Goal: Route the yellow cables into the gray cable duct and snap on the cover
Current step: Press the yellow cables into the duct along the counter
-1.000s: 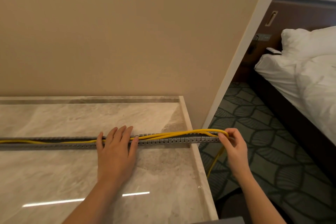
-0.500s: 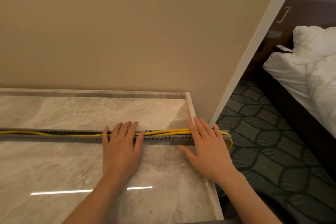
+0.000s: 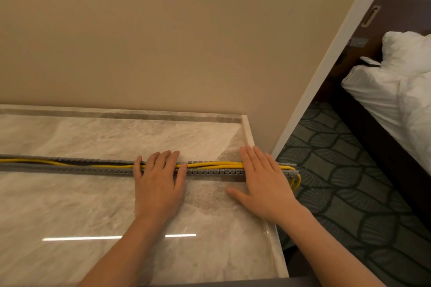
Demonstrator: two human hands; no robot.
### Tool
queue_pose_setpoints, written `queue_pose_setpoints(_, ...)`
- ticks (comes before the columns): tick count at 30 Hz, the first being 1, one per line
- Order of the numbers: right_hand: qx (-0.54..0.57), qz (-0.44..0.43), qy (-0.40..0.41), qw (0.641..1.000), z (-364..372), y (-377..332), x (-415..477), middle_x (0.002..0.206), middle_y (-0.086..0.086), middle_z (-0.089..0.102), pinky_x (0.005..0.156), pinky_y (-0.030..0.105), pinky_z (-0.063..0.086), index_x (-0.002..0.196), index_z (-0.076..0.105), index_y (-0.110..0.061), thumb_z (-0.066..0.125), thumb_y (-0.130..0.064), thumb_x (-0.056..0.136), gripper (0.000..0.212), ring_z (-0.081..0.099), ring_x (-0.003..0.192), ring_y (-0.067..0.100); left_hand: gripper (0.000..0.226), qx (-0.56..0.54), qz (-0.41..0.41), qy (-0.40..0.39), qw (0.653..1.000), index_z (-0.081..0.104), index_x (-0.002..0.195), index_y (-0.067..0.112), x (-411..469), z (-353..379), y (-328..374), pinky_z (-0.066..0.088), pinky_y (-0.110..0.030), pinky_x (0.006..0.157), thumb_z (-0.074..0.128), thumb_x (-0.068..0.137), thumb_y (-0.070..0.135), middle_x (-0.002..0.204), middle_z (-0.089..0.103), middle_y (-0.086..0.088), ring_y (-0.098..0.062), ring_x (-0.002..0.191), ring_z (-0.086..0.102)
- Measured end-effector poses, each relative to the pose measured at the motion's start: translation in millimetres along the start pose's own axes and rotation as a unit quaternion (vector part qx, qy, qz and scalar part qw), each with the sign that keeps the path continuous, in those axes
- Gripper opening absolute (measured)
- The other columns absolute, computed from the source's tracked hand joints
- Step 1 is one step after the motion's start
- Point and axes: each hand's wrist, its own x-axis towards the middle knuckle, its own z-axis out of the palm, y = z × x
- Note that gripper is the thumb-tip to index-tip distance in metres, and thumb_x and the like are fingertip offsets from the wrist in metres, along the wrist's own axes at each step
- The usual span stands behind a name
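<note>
— Grip?
— None: left hand [image 3: 158,184] and right hand [image 3: 264,182] lie flat, fingers straight, pressing the gray cable duct [image 3: 210,172] on the marble countertop [image 3: 81,205].
— Changed?
— Right hand dropped its pinch; yellow cables [image 3: 217,165] now sit inside. Cover likely next.

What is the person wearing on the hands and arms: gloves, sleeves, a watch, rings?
Nothing worn shows. The left hand and right hand are bare, with no gloves or rings visible. The left forearm and right forearm are bare down to the picture's edge: no sleeve, watch or band in view.
</note>
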Motion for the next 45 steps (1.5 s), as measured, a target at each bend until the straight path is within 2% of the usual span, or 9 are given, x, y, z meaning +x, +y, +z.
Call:
queue_pose_setpoints(2, 0.003, -0.011, 0.009, 1.000, 2, -12, 0, 0.157, 0.008, -0.011, 0.117, 0.040, -0.007, 0.150, -0.008, -0.012, 0.005, -0.070, 0.079, 0.092, -0.010, 0.145, 0.023, 0.057, -0.003, 0.000, 0.002, 1.000, 0.057, 0.127, 0.024, 0, 0, 1, 0.015, -0.046, 0.113, 0.018, 0.092, 0.049, 0.126, 0.059, 0.006, -0.017, 0.122, 0.048)
queue_pose_setpoints(6, -0.001, -0.043, 0.014, 0.999, 13, -38, 3, 0.151, 0.013, 0.029, 0.108, 0.045, 0.015, 0.145, 0.032, -0.006, 0.027, -0.070, 0.081, 0.091, 0.026, 0.140, 0.028, 0.057, -0.001, -0.003, 0.000, 1.000, 0.056, 0.127, 0.025, 0, 0, 0, 0.014, -0.045, 0.113, 0.018, 0.092, 0.049, 0.126, 0.059, 0.007, -0.017, 0.123, 0.047)
queue_pose_setpoints(15, 0.036, -0.109, 0.032, 0.993, 8, -31, 15, 0.158, 0.000, -0.007, 0.110, 0.029, -0.014, 0.151, -0.002, -0.016, 0.034, -0.065, 0.088, 0.088, -0.009, 0.145, 0.015, 0.057, 0.005, -0.011, -0.001, 1.000, 0.054, 0.127, 0.025, 3, 4, -2, 0.012, -0.046, 0.113, 0.015, 0.092, 0.047, 0.127, 0.057, 0.008, -0.017, 0.125, 0.045)
queue_pose_setpoints(20, 0.078, -0.140, 0.019, 0.987, 10, -22, 15, 0.156, -0.003, -0.016, 0.117, 0.028, -0.008, 0.151, -0.005, -0.017, 0.042, -0.060, 0.087, 0.090, -0.014, 0.143, 0.008, 0.058, -0.002, -0.015, 0.011, 1.000, 0.055, 0.127, 0.023, 2, 5, -2, 0.010, -0.044, 0.112, 0.016, 0.092, 0.046, 0.128, 0.057, 0.005, -0.019, 0.125, 0.045)
queue_pose_setpoints(24, 0.011, -0.147, 0.022, 0.989, 11, -19, 9, 0.154, -0.001, -0.023, 0.117, 0.033, -0.008, 0.150, -0.012, -0.015, 0.026, -0.061, 0.089, 0.085, -0.021, 0.142, 0.013, 0.059, 0.000, -0.020, 0.013, 1.000, 0.054, 0.129, 0.023, 2, 4, -2, 0.010, -0.043, 0.112, 0.016, 0.092, 0.048, 0.129, 0.056, 0.005, -0.018, 0.125, 0.044)
queue_pose_setpoints(30, -0.016, -0.049, 0.065, 0.997, 20, -8, -9, 0.147, 0.004, 0.039, 0.108, 0.040, 0.017, 0.142, 0.041, -0.011, 0.028, -0.058, 0.088, 0.073, 0.035, 0.136, 0.017, 0.058, -0.003, -0.018, 0.019, 1.000, 0.054, 0.129, 0.023, -1, 3, -3, 0.011, -0.043, 0.113, 0.015, 0.092, 0.047, 0.129, 0.056, 0.005, -0.018, 0.125, 0.044)
queue_pose_setpoints(38, -0.038, -0.056, 0.078, 0.995, 15, -13, 1, 0.128, 0.009, 0.060, 0.098, 0.043, 0.041, 0.125, 0.060, -0.007, 0.044, -0.054, 0.082, 0.066, 0.058, 0.118, 0.021, 0.060, -0.001, -0.024, 0.012, 1.000, 0.054, 0.128, 0.022, 2, 3, -1, 0.010, -0.045, 0.113, 0.014, 0.091, 0.046, 0.127, 0.057, 0.004, -0.019, 0.125, 0.044)
queue_pose_setpoints(40, -0.042, -0.071, 0.076, 0.994, 12, -18, 4, 0.134, 0.012, 0.054, 0.103, 0.044, 0.038, 0.130, 0.054, -0.005, 0.052, -0.055, 0.083, 0.069, 0.052, 0.124, 0.024, 0.060, -0.002, -0.025, 0.014, 1.000, 0.055, 0.128, 0.022, 2, 2, -1, 0.011, -0.046, 0.113, 0.014, 0.091, 0.046, 0.126, 0.058, 0.003, -0.020, 0.125, 0.045)
queue_pose_setpoints(45, -0.036, -0.103, 0.067, 0.992, 8, -42, 18, 0.157, 0.009, 0.012, 0.114, 0.044, 0.007, 0.150, 0.014, -0.011, 0.019, -0.061, 0.088, 0.080, 0.012, 0.144, 0.022, 0.060, 0.001, -0.028, 0.009, 1.000, 0.054, 0.129, 0.022, 1, 1, 0, 0.012, -0.046, 0.113, 0.014, 0.091, 0.046, 0.127, 0.057, 0.004, -0.019, 0.126, 0.044)
